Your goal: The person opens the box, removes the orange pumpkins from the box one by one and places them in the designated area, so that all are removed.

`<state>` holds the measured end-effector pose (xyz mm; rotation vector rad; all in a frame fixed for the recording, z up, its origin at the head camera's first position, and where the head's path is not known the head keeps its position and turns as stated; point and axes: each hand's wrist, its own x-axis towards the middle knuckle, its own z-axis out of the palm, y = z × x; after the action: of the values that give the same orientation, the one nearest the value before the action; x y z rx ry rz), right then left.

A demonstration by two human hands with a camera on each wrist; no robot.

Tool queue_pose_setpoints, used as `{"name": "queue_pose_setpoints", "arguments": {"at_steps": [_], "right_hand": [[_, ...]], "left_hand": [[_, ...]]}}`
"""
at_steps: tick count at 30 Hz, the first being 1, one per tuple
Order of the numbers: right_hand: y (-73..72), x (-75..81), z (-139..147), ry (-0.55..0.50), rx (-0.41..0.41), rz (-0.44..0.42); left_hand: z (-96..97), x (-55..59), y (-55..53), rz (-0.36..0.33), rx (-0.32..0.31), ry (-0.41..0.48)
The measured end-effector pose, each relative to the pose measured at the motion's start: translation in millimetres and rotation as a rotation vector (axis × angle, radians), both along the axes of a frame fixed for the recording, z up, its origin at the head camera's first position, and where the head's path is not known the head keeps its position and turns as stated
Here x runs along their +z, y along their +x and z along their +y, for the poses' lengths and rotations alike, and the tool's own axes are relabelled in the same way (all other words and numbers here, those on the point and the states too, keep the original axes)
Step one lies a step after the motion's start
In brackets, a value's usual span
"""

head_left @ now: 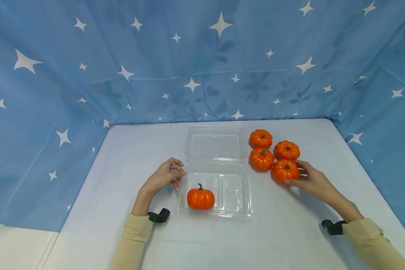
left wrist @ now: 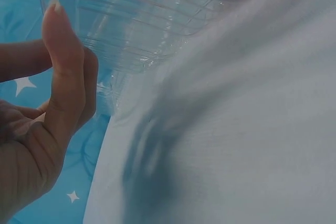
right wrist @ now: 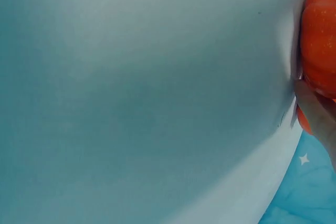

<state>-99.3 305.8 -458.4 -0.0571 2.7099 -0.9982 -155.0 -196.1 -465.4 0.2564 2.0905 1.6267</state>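
Observation:
On the right, my right hand [head_left: 312,182] grips a small orange pumpkin [head_left: 285,171], thumb at its near side and fingers along its right side. In the right wrist view this hand's finger [right wrist: 317,114] lies against the pumpkin [right wrist: 320,40]. My left hand [head_left: 163,175] hovers beside the left rim of a clear hinged plastic container [head_left: 234,213], fingers loosely bent, fingertips right at the rim. The left wrist view shows the hand [left wrist: 63,87] with the container's ribbed wall [left wrist: 136,24] beyond. Another pumpkin [head_left: 200,198] sits upright in the container's near left part.
Three more pumpkins stand close around the gripped one: one at the back [head_left: 260,138], one to its left [head_left: 261,159] and one behind it [head_left: 287,150]. The container's lid [head_left: 216,144] lies open toward the back. A blue star-patterned curtain [head_left: 189,60] borders the white table [head_left: 141,138].

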Motion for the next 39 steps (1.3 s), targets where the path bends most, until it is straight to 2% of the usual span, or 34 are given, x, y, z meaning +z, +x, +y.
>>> {"name": "queue_pose_setpoints", "arguments": {"at_steps": [3, 6, 12, 15, 19, 23, 26, 30, 35, 39], "right_hand": [[1.7, 0.7, 1.0, 0.013, 0.006, 0.024], [4.9, 4.1, 0.4, 0.018, 0.006, 0.092], [10.5, 20.9, -10.2, 0.040, -0.030, 0.352], [12.1, 32.3, -23.6, 0.039, -0.041, 0.474], [9.3, 44.0, -47.7, 0.013, 0.021, 0.615], [1.3, 49.2, -73.8, -0.004, 0.139, 0.688], [-4.8, 52.2, -94.0, -0.007, 0.215, 0.653], [-12.3, 58.8, -118.9, -0.037, 0.309, 0.521], [-20.7, 65.7, -148.4, -0.060, 0.427, 0.354], [-25.9, 66.2, -170.8, -0.073, 0.489, 0.195]], "left_hand": [[-0.6, -1.0, -0.7, -0.005, 0.000, 0.006], [-1.4, -2.4, -1.5, -0.018, 0.003, 0.017], [-4.5, -4.0, -0.8, -0.075, 0.044, 0.078], [-4.7, -5.8, 1.2, -0.080, 0.071, 0.094], [-4.5, -12.2, 5.1, -0.079, 0.110, 0.127], [-3.8, -22.9, 7.3, -0.113, 0.153, 0.233], [-3.8, -28.8, 8.1, -0.143, 0.170, 0.315], [-4.2, -32.4, 9.0, -0.167, 0.179, 0.373], [-4.7, -32.5, 9.2, -0.173, 0.185, 0.382], [-3.4, -30.8, 9.3, -0.166, 0.185, 0.373]]}}
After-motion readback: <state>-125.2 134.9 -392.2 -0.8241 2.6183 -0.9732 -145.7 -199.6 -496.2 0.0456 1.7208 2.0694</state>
